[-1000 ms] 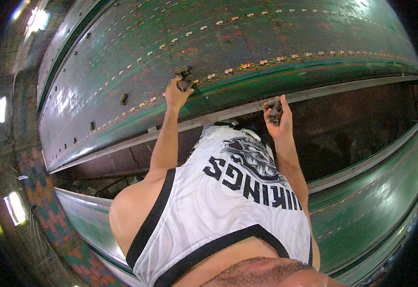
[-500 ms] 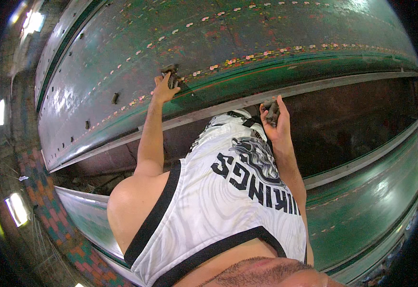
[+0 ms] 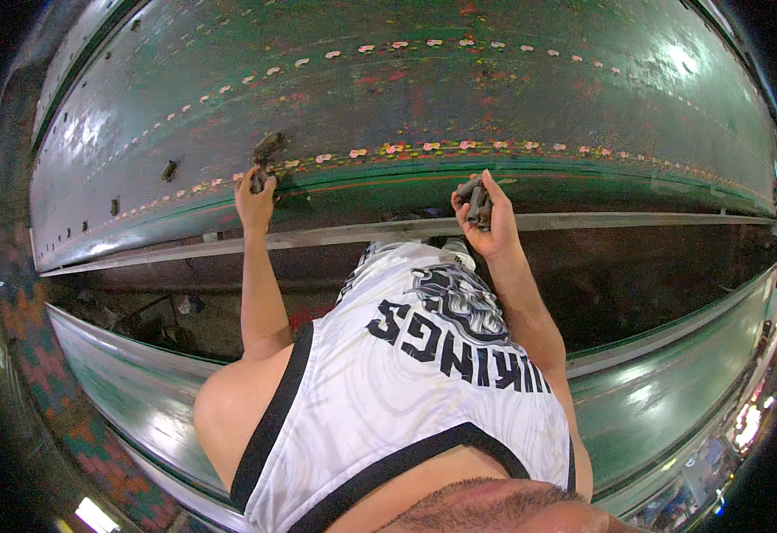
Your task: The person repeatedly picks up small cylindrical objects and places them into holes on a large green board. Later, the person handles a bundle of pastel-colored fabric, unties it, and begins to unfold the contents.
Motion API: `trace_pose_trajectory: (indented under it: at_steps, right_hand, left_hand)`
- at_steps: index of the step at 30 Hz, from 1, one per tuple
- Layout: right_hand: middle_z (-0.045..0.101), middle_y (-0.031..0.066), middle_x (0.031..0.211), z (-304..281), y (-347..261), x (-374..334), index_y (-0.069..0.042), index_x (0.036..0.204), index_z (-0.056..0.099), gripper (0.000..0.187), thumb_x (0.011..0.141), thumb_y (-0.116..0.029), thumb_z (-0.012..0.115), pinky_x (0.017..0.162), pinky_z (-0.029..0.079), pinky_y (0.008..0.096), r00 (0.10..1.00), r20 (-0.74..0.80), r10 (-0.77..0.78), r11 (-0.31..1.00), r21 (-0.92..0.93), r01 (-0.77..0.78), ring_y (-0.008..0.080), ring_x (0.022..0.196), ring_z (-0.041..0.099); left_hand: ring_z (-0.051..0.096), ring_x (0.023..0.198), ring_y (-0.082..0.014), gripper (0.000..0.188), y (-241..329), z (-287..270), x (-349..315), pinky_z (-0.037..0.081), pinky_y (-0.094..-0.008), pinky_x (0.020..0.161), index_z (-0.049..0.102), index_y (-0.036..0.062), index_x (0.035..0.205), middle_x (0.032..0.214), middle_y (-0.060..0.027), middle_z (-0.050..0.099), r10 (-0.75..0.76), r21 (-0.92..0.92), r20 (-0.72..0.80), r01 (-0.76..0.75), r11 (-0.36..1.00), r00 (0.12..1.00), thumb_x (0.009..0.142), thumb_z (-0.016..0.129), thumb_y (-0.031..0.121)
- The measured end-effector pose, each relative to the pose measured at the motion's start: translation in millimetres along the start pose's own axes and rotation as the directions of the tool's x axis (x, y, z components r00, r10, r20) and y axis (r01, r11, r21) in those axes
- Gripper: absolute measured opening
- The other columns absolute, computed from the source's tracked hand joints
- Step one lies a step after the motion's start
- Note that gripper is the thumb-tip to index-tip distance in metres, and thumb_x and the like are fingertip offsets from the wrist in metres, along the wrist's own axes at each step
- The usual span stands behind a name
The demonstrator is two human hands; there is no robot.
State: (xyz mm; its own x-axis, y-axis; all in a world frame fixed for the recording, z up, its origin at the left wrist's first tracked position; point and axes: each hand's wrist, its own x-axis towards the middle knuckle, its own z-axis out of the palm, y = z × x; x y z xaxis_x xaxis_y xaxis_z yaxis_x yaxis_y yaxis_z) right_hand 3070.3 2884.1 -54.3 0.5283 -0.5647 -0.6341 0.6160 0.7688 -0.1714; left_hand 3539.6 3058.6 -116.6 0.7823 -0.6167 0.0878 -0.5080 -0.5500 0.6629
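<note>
Lump [image 3: 268,144] just beyond left hand [image 3: 255,206], others [image 3: 169,171] leftward on green table [image 3: 530,98]

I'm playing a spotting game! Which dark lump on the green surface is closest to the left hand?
The one right by the left hand's fingertips; the other lumps on that surface lie farther left, away from it.

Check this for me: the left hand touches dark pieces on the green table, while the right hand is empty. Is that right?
Not quite: the right hand isn't empty; the head view shows it holding dark pieces. The left hand does touch others on the green table.
</note>
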Motion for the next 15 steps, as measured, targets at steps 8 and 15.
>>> trace_pose_trajectory:
  at_steps: [8,15]
  right_hand:
    - [0.069,0.0107,0.099,-12.8,-81.4,9.4,-0.011,0.105,0.066,0.027,0.101,-0.034,0.077,0.062,0.062,0.0294,0.981,-0.180,-0.071,0.995,0.054,0.082,0.0296,0.096,0.071]
    - [0.066,0.0109,0.101,-15.7,-151.6,23.3,-0.008,0.122,0.063,0.033,0.105,-0.034,0.072,0.065,0.062,0.0286,0.950,-0.150,-0.276,0.943,-0.236,0.236,0.0234,0.098,0.070]
  left_hand:
    - [0.066,0.110,-0.0302,0.047,100.2,27.8,-22.3,0.054,-0.0428,0.095,0.071,0.0048,0.130,0.127,-0.0164,0.064,-0.156,-0.170,-0.245,0.116,0.979,0.957,0.090,0.084,0.027]
    - [0.069,0.110,-0.0362,0.049,253.8,165.0,-44.8,0.056,-0.0436,0.098,0.070,0.0078,0.129,0.131,-0.0186,0.064,0.448,-0.229,0.229,-0.399,0.888,0.864,0.085,0.084,0.024]
